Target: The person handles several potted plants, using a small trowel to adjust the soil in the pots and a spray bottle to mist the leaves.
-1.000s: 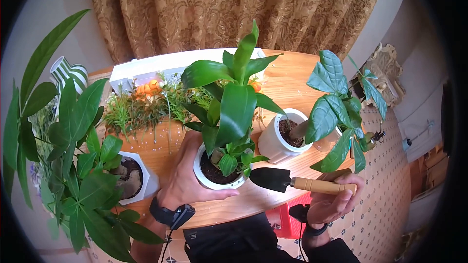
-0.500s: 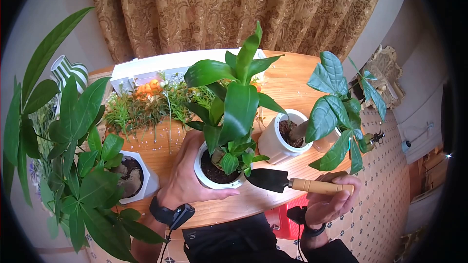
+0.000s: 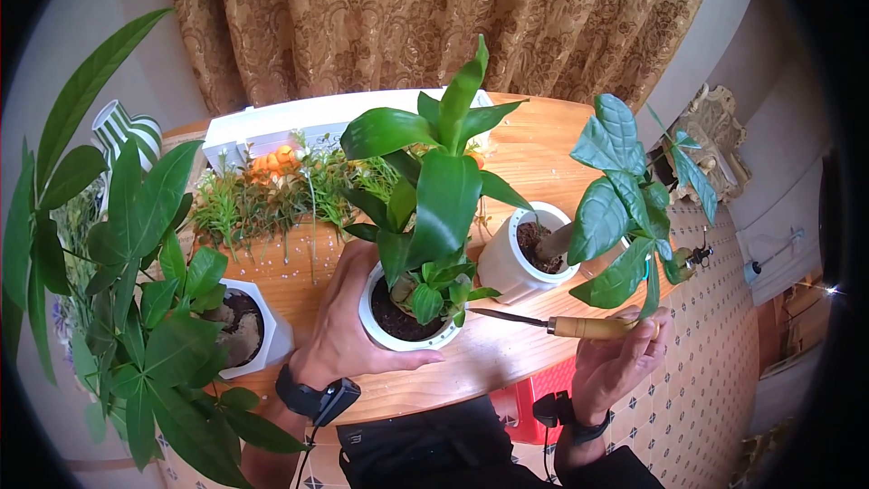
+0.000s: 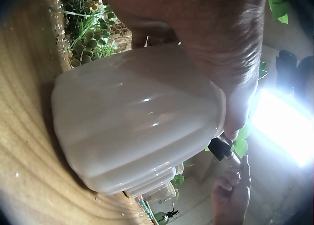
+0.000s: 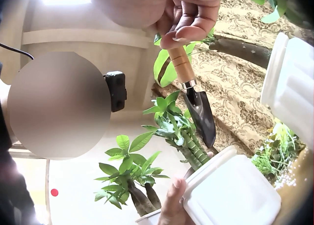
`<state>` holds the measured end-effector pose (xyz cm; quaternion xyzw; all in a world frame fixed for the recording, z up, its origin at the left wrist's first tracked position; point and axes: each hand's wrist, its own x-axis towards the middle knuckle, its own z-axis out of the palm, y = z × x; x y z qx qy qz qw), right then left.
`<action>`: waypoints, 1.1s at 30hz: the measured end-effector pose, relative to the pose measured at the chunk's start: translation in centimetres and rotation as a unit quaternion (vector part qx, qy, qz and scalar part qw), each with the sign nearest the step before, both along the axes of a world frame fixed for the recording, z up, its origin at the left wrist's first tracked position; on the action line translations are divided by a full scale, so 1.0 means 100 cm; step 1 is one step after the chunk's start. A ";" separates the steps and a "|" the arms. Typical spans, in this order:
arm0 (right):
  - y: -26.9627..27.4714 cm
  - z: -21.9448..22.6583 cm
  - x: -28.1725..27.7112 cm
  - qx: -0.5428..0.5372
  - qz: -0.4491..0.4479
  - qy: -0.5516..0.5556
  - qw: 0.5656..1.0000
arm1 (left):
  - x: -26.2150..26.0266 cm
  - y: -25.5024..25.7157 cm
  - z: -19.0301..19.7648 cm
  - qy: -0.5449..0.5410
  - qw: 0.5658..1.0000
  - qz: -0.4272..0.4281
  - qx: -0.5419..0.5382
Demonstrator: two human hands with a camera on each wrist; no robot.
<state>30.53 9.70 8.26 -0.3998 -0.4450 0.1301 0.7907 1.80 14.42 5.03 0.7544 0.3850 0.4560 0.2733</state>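
My left hand [image 3: 337, 330] holds the side of a white pot [image 4: 132, 122], its thumb along the rim. A leafy green plant [image 3: 445, 204] with a thick stem grows from dark soil [image 3: 394, 319] in it. With my right hand [image 3: 625, 358] I hold a small trowel [image 5: 200, 114] by its wooden handle [image 3: 588, 328]. The dark blade is seen edge-on in the head view, its tip right at the pot's right rim. No soil shows on the blade in the right wrist view.
Right of the held pot stands another white potted plant [image 3: 511, 267]. A hexagonal white pot [image 3: 279, 335] with a broad-leaved plant is at left. Artificial greenery [image 3: 272, 204] lies before a white planter box [image 3: 344, 113]. White specks dot the wooden table [image 3: 434, 385].
My right hand has rolled the trowel, so the blade went from showing its broad face to showing its edge. The left hand and pot have stayed in place.
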 end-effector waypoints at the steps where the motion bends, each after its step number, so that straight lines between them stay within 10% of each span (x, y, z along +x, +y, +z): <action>1: -0.002 0.003 -0.002 0.000 -0.001 0.000 1.000 | 0.000 0.001 0.001 0.000 1.000 -0.001 0.000; 10: -0.011 0.007 0.004 0.006 0.021 -0.032 0.999 | 0.000 0.001 0.002 -0.006 0.999 -0.010 0.043; 24: -0.032 0.007 0.057 -0.033 0.023 0.059 0.997 | -0.005 -0.016 -0.002 -0.100 0.970 0.022 -0.219; 33: -0.025 -0.008 0.073 -0.037 0.038 0.110 0.993 | 0.003 -0.055 0.008 -0.081 0.988 0.116 -0.063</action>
